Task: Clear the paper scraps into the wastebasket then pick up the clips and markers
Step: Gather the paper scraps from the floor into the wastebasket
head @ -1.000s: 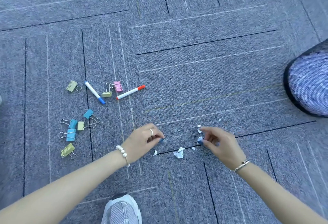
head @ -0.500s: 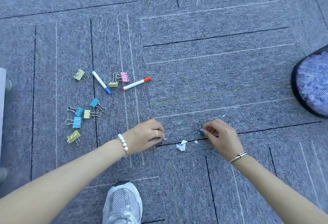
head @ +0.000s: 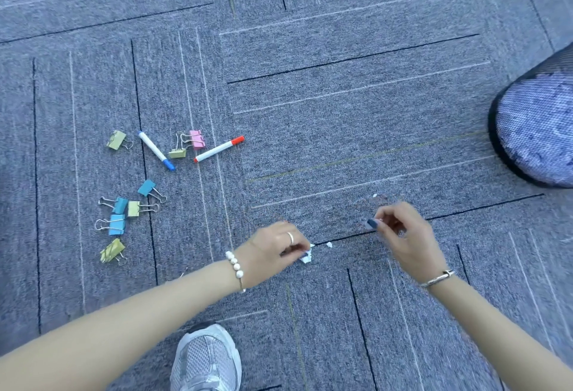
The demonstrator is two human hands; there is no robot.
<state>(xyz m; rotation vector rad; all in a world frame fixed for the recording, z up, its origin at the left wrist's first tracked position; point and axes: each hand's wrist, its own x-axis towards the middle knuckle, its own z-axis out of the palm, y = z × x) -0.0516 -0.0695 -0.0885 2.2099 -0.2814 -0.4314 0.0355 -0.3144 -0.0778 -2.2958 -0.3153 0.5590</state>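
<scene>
My left hand (head: pixel 273 248) is low on the grey carpet, fingers pinched on a white paper scrap (head: pixel 307 256) at its fingertips. A tiny scrap (head: pixel 329 245) lies just right of it. My right hand (head: pixel 400 232) is curled with fingers closed, white paper bits showing inside it. Another speck (head: pixel 374 195) lies beyond that hand. The black mesh wastebasket (head: pixel 536 130) stands at the right edge. To the left lie a blue-capped marker (head: pixel 156 150), a red-capped marker (head: pixel 219 149) and several binder clips (head: pixel 119 220).
A pink clip (head: pixel 197 139) and olive clips (head: pixel 116 140) sit by the markers. My grey sneaker (head: pixel 206 359) is at the bottom centre, close under my left forearm. Carpet tiles with dark seams cover the whole floor.
My left hand slid right onto the larger scrap in the middle and closed on it. My right hand curled tighter around its bits and stayed in place.
</scene>
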